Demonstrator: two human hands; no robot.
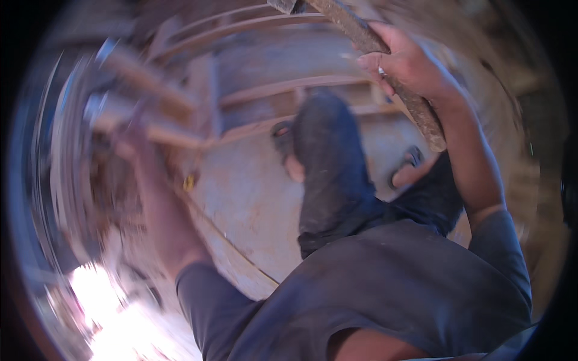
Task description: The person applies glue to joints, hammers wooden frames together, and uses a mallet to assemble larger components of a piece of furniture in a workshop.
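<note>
My right hand [406,66] is closed around the worn wooden handle of a hammer [352,27], raised at the upper right. The metal head shows only in part at the top edge, and the butt of the handle reaches down beside my wrist. At the left, my left hand [129,141] is at the lower wooden leg [162,131] of a timber frame [208,90]. Motion smears its fingers, so whether they grip the leg cannot be made out. A second leg [144,72] sticks out just beyond it.
Long rails [289,90] of the frame run across the floor [247,186] ahead of my feet. A thin yellow strip [232,246] lies on the floor near a small yellow object [189,182]. Blurred long pieces [54,126] stand at the far left, above bright glare.
</note>
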